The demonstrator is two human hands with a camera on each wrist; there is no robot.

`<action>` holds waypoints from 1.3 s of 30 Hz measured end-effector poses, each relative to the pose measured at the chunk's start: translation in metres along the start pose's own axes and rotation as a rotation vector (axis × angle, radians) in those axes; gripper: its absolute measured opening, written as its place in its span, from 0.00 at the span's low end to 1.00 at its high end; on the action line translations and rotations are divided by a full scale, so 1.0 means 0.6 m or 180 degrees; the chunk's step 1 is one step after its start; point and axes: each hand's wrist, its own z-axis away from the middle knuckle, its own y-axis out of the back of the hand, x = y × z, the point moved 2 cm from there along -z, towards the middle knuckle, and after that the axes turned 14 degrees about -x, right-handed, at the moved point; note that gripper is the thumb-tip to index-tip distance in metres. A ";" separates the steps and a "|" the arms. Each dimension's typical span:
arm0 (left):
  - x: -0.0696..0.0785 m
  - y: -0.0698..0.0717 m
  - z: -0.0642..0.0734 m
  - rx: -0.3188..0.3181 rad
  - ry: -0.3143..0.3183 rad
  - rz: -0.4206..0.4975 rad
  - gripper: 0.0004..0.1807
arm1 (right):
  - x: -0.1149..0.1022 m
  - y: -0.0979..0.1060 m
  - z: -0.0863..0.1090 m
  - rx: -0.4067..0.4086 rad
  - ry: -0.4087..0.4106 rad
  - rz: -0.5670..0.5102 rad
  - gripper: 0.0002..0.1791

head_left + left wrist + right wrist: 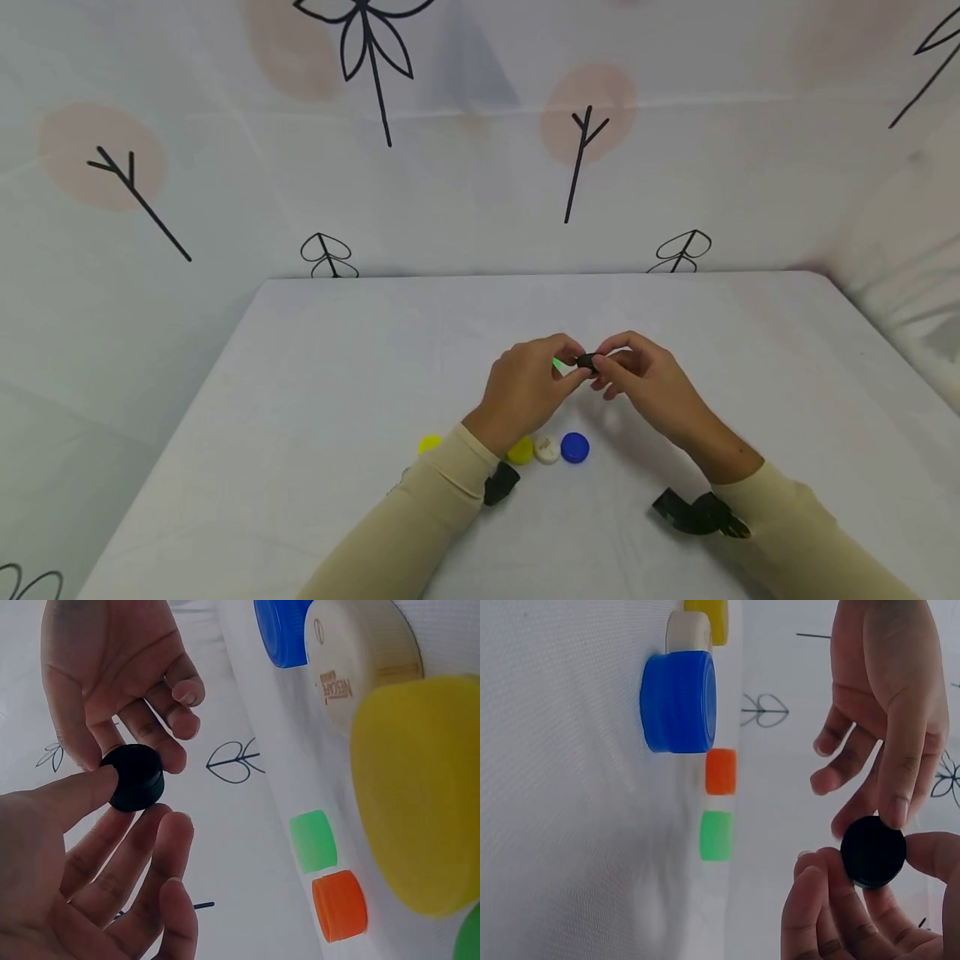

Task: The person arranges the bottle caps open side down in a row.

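Observation:
A black ridged bottle cap is held above the table between both hands. My left hand pinches it from the left, its thumb lying over the cap's near side in the left wrist view. From the right, my right hand grips the same cap between thumb and fingers. Below and behind the hands, a light green cap and an orange cap stand on the table; in the head view the left hand mostly hides them.
Nearer me on the white table sits a row with a blue cap, a white cap, a yellow cap and another yellow one. My left forearm covers part of this row. A patterned cloth hangs behind.

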 end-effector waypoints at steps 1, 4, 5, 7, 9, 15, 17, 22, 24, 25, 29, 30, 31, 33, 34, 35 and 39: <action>0.000 0.000 0.000 -0.0008 -0.0001 0.0001 0.14 | 0.000 0.000 0.000 0.0003 0.0008 0.0015 0.16; 0.001 -0.001 -0.001 -0.0018 -0.0011 -0.0008 0.15 | 0.000 0.001 0.000 0.0015 0.0046 0.0075 0.15; 0.001 -0.002 -0.001 -0.0028 -0.0003 -0.0010 0.15 | 0.000 0.001 0.000 0.0015 0.0062 0.0095 0.15; 0.001 -0.002 -0.001 -0.0065 0.0035 -0.0022 0.16 | 0.000 0.002 0.000 0.0008 0.0085 0.0124 0.15; 0.000 -0.003 -0.001 -0.0131 0.0093 -0.0033 0.18 | 0.000 0.001 0.001 -0.0007 0.0103 0.0139 0.15; -0.003 -0.004 -0.002 -0.0430 0.0281 -0.0031 0.21 | -0.003 0.000 0.004 -0.0045 0.0163 0.0249 0.14; -0.004 -0.004 -0.003 -0.0497 0.0304 -0.0019 0.21 | -0.004 -0.001 0.004 -0.0068 0.0202 0.0283 0.14; -0.008 -0.004 -0.004 -0.0573 0.0331 0.0054 0.19 | -0.004 -0.003 0.004 -0.0112 0.0225 0.0343 0.14; -0.008 -0.004 -0.004 -0.0586 0.0343 0.0077 0.19 | -0.003 -0.003 0.003 -0.0122 0.0193 0.0356 0.13; -0.009 -0.004 -0.004 -0.0590 0.0348 0.0080 0.19 | -0.002 -0.003 0.003 -0.0124 0.0178 0.0357 0.13; -0.008 -0.005 -0.004 -0.0592 0.0363 0.0075 0.19 | -0.002 -0.004 0.003 -0.0141 0.0133 0.0355 0.14; -0.008 -0.005 -0.004 -0.0592 0.0371 0.0067 0.19 | -0.003 -0.003 0.004 -0.0148 0.0125 0.0361 0.15; -0.008 -0.005 -0.003 -0.0591 0.0380 0.0067 0.18 | -0.004 -0.003 0.005 -0.0159 0.0110 0.0369 0.15; -0.007 -0.005 -0.003 -0.0590 0.0396 0.0065 0.18 | -0.004 -0.003 0.006 -0.0182 0.0081 0.0396 0.16; -0.007 -0.005 -0.003 -0.0589 0.0403 0.0063 0.18 | -0.004 -0.002 0.006 -0.0189 0.0062 0.0415 0.17; -0.007 -0.005 -0.003 -0.0587 0.0405 0.0064 0.18 | -0.004 -0.002 0.006 -0.0196 0.0048 0.0437 0.17; -0.006 -0.004 -0.002 -0.0580 0.0376 0.0054 0.18 | 0.000 -0.002 0.005 -0.0193 0.0018 0.0534 0.17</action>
